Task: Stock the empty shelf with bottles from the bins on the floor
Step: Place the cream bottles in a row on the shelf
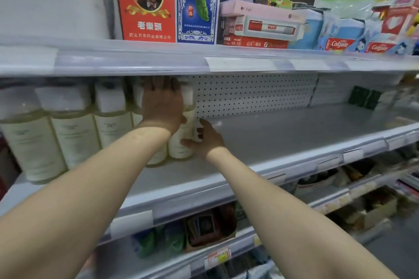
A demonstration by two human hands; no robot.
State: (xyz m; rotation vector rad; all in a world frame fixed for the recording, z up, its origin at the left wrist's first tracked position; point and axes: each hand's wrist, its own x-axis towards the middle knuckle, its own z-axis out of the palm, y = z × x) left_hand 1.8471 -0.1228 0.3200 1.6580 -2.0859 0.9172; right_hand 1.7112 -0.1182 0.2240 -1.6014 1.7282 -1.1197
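Here both hands, left hand and right hand, grip a bottle.

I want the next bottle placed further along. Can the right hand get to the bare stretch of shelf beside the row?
Probably yes. The right hand is at the end bottle, and the shelf to its right shows nothing standing in the way.

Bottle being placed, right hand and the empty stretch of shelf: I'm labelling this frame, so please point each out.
bottle being placed [181, 145], head view, on its lower label.
right hand [209, 139], head view, on the back of the hand.
shelf [283, 136], head view, on its bare grey surface.
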